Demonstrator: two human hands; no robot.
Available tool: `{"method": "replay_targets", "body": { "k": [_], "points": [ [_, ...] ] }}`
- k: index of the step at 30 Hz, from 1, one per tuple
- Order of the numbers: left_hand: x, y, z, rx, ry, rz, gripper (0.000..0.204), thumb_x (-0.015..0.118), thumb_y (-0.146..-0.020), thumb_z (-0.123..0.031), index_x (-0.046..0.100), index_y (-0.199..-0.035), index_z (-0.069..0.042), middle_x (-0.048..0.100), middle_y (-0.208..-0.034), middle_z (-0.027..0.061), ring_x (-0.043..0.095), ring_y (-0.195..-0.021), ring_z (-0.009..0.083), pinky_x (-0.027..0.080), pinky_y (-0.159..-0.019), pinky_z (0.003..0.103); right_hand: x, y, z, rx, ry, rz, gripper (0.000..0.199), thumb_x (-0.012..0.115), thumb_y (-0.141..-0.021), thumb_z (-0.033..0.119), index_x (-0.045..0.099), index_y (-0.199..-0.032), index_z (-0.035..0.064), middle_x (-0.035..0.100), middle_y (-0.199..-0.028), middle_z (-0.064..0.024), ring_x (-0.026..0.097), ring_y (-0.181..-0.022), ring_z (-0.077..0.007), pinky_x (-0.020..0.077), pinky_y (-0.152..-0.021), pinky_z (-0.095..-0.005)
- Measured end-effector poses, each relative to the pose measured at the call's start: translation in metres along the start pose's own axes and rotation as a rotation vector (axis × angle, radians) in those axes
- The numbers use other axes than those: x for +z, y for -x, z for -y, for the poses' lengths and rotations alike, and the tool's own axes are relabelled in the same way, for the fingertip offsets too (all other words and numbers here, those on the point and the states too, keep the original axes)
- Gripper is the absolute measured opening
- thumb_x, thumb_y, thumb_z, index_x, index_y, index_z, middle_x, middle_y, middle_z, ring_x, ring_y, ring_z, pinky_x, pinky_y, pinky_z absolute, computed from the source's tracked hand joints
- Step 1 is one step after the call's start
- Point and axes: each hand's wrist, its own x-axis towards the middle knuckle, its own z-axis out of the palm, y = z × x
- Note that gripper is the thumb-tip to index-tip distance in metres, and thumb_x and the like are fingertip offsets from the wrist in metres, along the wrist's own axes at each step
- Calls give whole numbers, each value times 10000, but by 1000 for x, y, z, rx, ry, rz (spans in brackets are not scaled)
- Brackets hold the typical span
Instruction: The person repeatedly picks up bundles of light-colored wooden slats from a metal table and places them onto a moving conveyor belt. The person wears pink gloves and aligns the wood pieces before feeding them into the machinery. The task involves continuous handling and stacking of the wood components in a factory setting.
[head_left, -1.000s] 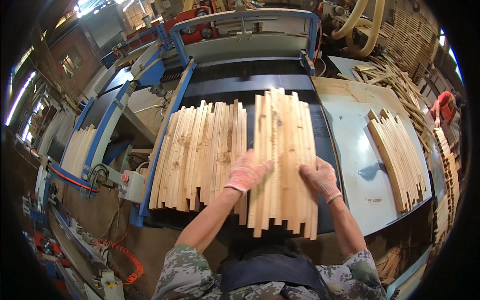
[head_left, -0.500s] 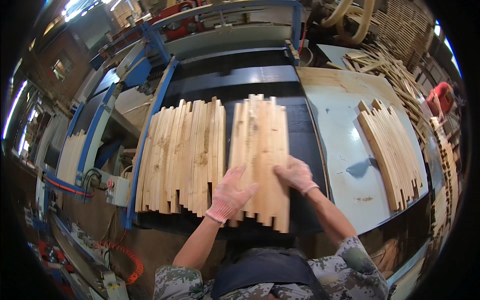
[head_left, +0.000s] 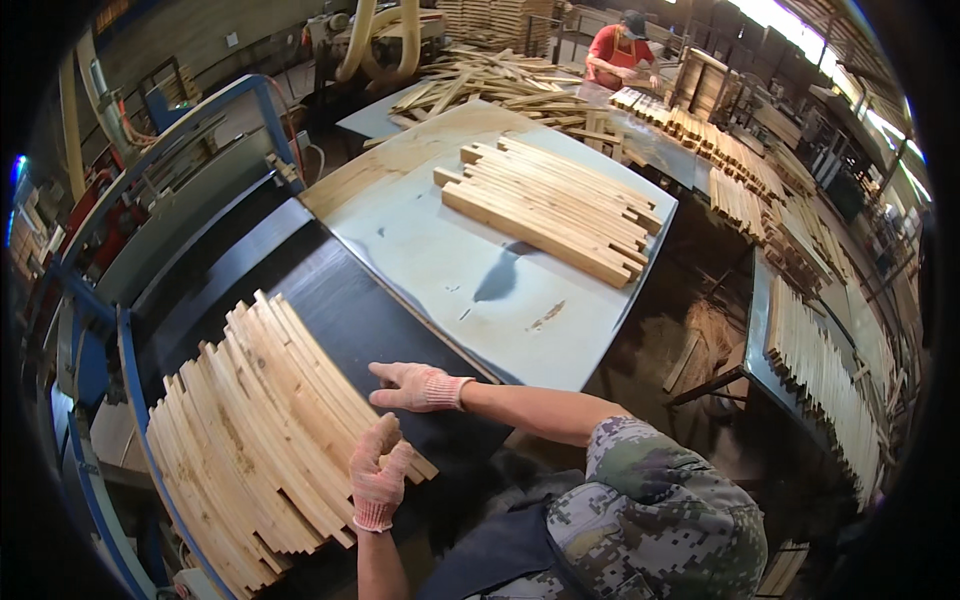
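Note:
A wide row of pale wooden strips (head_left: pixel 250 420), uneven at its ends, lies on the dark bed (head_left: pixel 325 290) of a blue-framed machine. At the row's near right edge is my left hand (head_left: pixel 380 480), in a light knitted glove; its fingers are apart and grip nothing, and I cannot tell whether they touch the strips. My right hand (head_left: pixel 418 387), gloved alike, hovers over the dark bed just right of the row, fingers stretched out and holding nothing. On the pale blue-grey table (head_left: pixel 420 240) to the right lies a second bunch of wooden strips (head_left: pixel 550 210).
The machine's blue frame (head_left: pixel 125 360) borders the bed on the left. Loose wood pieces (head_left: pixel 500 90) are heaped behind the table. A co-worker in red (head_left: pixel 615 60) stands at a far bench. More strips line another table (head_left: pixel 820 370) at the right.
The strips I was holding now lie against the left row, forming one wide row. Both hands have let go of them. The view has swung right, towards the pale table.

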Motion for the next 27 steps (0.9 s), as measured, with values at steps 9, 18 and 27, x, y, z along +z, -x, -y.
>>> {"method": "replay_targets", "body": {
  "k": [9, 18, 27],
  "points": [
    [100, -40, -6, -67, -28, 82, 519, 794, -973, -239, 673, -1404, 23, 723, -1275, 146, 706, -1132, 201, 549, -1022, 332, -266, 30, -159, 93, 315, -644, 512, 703, -1035, 417, 629, -1397, 63, 701, -1304, -206, 691, -1120, -348, 559, -943, -442],
    [261, -115, 1, 110, -352, -169, 662, 805, -938, -313, 606, -1491, -8, 611, -1482, 246, 553, -1421, 419, 429, -1217, 480, -528, 87, -384, 384, 724, -972, 842, 657, -1039, 474, 366, -1678, 10, 412, -1707, -244, 380, -1580, -388, 303, -1305, -437],
    [305, -130, 10, -13, -511, -237, 716, 834, -909, -321, 585, -1527, -57, 560, -1554, 223, 475, -1467, 487, 401, -1237, 537, -610, 58, -458, 573, 487, -642, 841, 477, -1058, 689, 674, -1396, -56, 691, -1383, -302, 645, -1276, -479, 468, -1116, -503]
  ]
}}
